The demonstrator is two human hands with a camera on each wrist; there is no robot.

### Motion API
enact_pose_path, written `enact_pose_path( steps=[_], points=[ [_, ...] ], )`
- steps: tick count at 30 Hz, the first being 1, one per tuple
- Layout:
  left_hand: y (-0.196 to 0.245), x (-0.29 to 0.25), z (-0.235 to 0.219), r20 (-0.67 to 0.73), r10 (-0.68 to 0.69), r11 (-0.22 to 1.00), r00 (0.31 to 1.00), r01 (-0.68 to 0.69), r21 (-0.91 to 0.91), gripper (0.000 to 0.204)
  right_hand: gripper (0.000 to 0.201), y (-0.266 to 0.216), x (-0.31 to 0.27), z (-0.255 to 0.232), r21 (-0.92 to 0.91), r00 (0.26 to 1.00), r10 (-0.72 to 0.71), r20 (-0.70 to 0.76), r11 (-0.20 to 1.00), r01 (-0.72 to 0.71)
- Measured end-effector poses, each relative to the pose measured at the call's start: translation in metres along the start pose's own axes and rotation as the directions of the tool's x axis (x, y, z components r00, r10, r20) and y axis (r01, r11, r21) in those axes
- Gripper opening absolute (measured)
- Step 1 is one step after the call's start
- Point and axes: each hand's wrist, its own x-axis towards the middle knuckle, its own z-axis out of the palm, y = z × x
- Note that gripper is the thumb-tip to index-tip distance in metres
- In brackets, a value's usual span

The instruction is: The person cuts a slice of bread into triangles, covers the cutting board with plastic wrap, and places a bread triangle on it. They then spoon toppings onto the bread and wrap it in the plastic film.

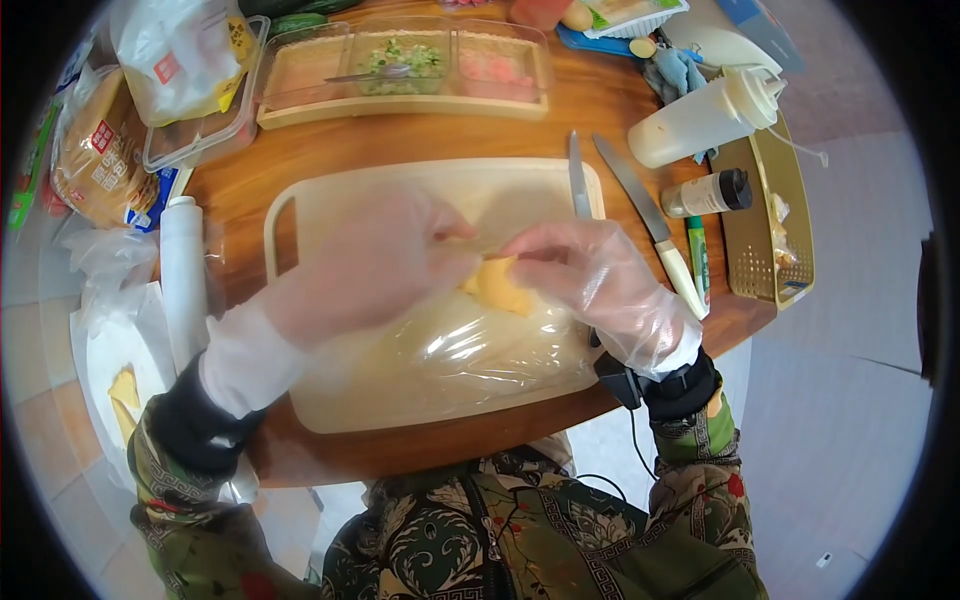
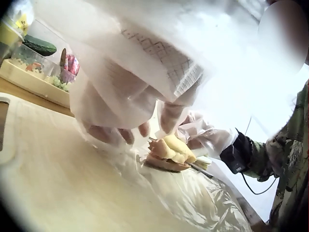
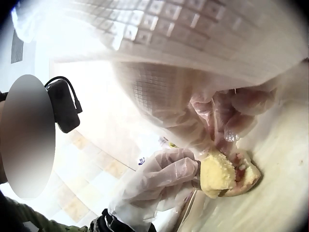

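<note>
Both hands wear loose clear plastic gloves and meet over a cream cutting board [image 1: 350,390]. Between them is a soft yellow bread piece [image 1: 505,287], folded over. In the right wrist view the yellow bread piece [image 3: 217,174] has a spongy face and reddish bits of filling beside it. My right hand [image 1: 585,265] pinches its upper edge. My left hand [image 1: 375,260], blurred in the head view, holds the opposite side with curled fingers; the right wrist view shows that left hand [image 3: 164,179] at its edge. Crinkled plastic wrap [image 1: 470,350] lies beneath, on the board.
Two knives, one a white-handled knife [image 1: 650,215], lie on the right. Beyond are a squeeze bottle [image 1: 700,120], a spice jar [image 1: 705,193] and a tan basket [image 1: 750,250]. A divided tray [image 1: 400,108] with chopped food stands behind. Bagged bread [image 1: 105,150] and a white roll [image 1: 183,270] are left.
</note>
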Motion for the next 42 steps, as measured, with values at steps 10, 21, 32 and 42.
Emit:
enact_pose_path(
  steps=[10, 21, 32, 42],
  points=[
    [0.005, -0.001, 0.006, 0.006, 0.013, 0.985, 1.000, -0.014, 0.170, 0.035, 0.019, 0.021, 0.003, 0.004, -0.025, 0.991, -0.112, -0.069, 0.994, 0.111],
    [0.005, 0.002, 0.011, 0.000, 0.038, 0.968, 0.999, -0.037, 0.247, 0.032, 0.018, 0.024, 0.004, 0.005, -0.158, 0.967, -0.194, -0.162, 0.973, 0.169],
    [0.017, 0.004, 0.008, 0.032, -0.052, 0.972, 0.998, 0.043, 0.230, 0.030, 0.032, 0.029, -0.020, 0.006, -0.465, 0.824, -0.543, -0.163, 0.779, 0.421],
    [0.022, -0.003, 0.008, -0.001, -0.081, 0.933, 0.997, 0.077, 0.351, 0.030, 0.031, 0.037, -0.025, 0.011, -0.618, 0.769, -0.638, -0.035, 0.619, 0.485]
  ],
)
